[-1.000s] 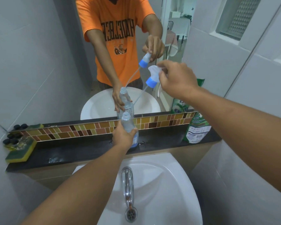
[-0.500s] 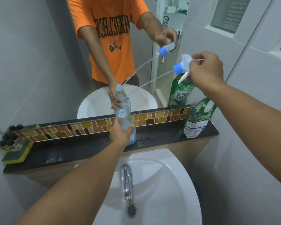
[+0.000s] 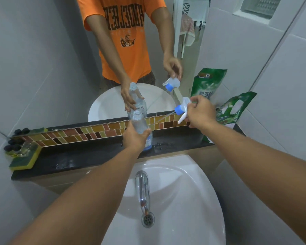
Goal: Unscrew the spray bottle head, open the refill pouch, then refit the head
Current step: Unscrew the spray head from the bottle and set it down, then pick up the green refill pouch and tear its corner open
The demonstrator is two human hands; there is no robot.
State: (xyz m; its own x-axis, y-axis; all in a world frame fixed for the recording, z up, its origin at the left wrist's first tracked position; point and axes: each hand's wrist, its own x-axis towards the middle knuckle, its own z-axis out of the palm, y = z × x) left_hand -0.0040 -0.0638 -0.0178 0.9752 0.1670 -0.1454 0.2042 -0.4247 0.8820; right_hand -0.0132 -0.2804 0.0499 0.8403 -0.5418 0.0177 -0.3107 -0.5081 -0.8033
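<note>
The bottle point(image 3: 140, 128) is clear plastic w/ no top on, mouth open. It stands on the dark shelf point(image 3: 88, 156) behind the sink point(image 3: 184, 200), right in front of the mirror point(image 3: 60, 68). The left hand point(image 3: 135, 138) is wrapped round its middle, fingers closed on it. That's prob. to keep it from tipping while the top is off.

The spray head point(image 3: 181, 108) is off the bottle & up in the air to the right of it. It's white w/ a blue screw ring, and a thin clear tube point(image 3: 163, 117) hangs out of it, slanting down toward the bottle. The tube end is out of the bottle, I think, but it's too thin to be sure. The right hand point(image 3: 200, 110) pinches the head tight, fingers curled in, trigger poking out below. Held out to the side like that, prob. so it's clear of the bottle mouth.

The green refill pouch point(image 3: 231, 110) leans on the wall at the right end of the shelf, just past the right hand. Nobody is touching it. It looks shut, so opening it should be next.

A yellow & green sponge point(image 3: 24, 159) sits at the far left of the shelf. The tap point(image 3: 142, 188) is below.
</note>
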